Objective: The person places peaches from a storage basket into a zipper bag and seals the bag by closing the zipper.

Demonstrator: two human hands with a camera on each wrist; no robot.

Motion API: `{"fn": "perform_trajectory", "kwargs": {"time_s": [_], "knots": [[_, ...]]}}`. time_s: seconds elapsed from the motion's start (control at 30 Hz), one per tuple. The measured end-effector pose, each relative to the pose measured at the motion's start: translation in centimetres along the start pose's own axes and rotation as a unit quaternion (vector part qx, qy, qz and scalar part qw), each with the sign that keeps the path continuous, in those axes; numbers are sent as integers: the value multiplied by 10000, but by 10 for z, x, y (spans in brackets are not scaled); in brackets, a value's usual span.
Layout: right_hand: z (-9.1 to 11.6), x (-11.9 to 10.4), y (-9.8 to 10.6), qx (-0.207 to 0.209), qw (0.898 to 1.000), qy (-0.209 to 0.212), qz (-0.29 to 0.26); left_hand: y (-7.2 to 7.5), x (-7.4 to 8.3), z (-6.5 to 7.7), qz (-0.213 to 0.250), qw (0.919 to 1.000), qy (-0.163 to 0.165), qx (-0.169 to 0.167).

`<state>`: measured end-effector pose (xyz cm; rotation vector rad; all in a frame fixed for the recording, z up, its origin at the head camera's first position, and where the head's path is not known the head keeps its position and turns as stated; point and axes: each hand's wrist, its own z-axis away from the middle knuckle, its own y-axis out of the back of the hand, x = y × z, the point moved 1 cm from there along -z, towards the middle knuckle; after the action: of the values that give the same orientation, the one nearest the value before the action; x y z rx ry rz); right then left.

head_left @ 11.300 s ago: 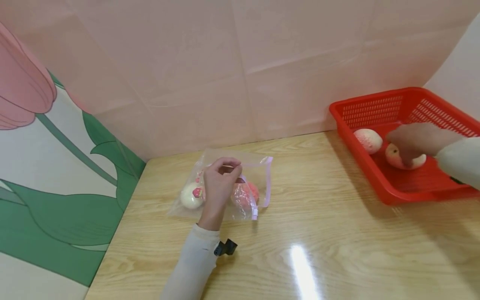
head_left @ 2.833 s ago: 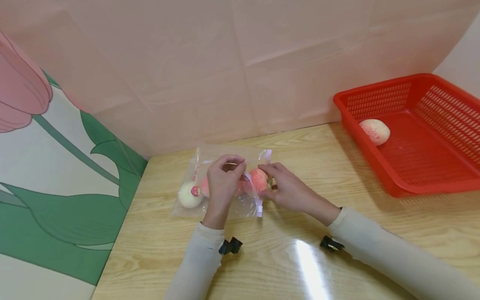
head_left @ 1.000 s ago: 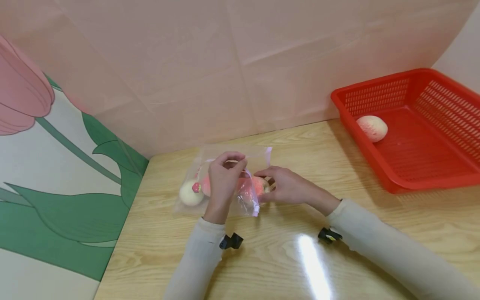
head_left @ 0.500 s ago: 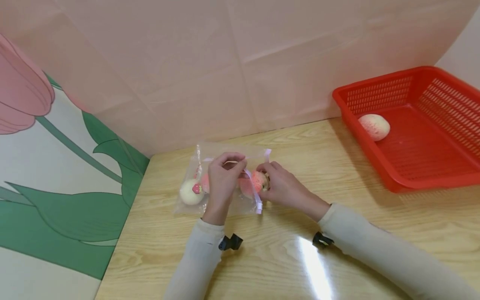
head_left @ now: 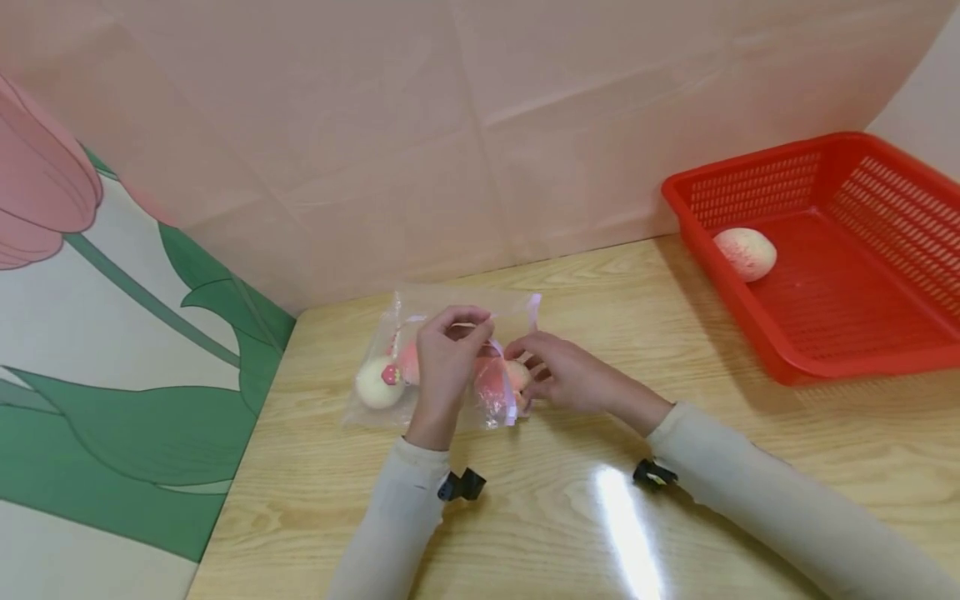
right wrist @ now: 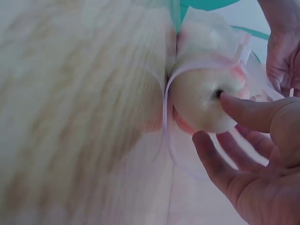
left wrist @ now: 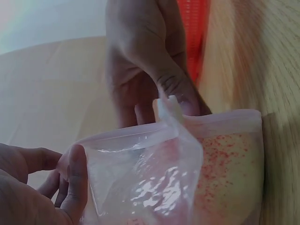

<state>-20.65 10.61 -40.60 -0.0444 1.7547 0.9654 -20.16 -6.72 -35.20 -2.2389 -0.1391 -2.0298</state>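
Your left hand (head_left: 446, 358) pinches the clear bag (head_left: 534, 310) by its edge, apparently to keep the mouth parted; your right hand (head_left: 566, 371), fingers spread rather than clenched, has its thumb against the peach (right wrist: 199, 101) in that mouth, as if for pushing; the mouth faces right, with table (head_left: 630, 308) surface between it and the red basket (head_left: 862, 365)

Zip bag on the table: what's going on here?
A person's left hand pinches the rim of a clear zip bag while the right hand touches a peach in its open mouth. More round fruit shows inside. Another peach lies in the red basket; the bag isn't closed yet.
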Motion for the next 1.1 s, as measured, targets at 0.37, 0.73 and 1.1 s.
{"fn": "perform_trajectory", "kwargs": {"time_s": [0.37,0.73,1.1], "knots": [[-8,-2,-6,-71,9997,83,219,2,-1,2,-221,9998,11,26],[0,-10,-7,-15,9989,-188,425,6,3,4,-148,9998,119,-69],[-5,-17,-16,448,9941,-444,878,11,5,6,-187,9998,59,-57]]}}
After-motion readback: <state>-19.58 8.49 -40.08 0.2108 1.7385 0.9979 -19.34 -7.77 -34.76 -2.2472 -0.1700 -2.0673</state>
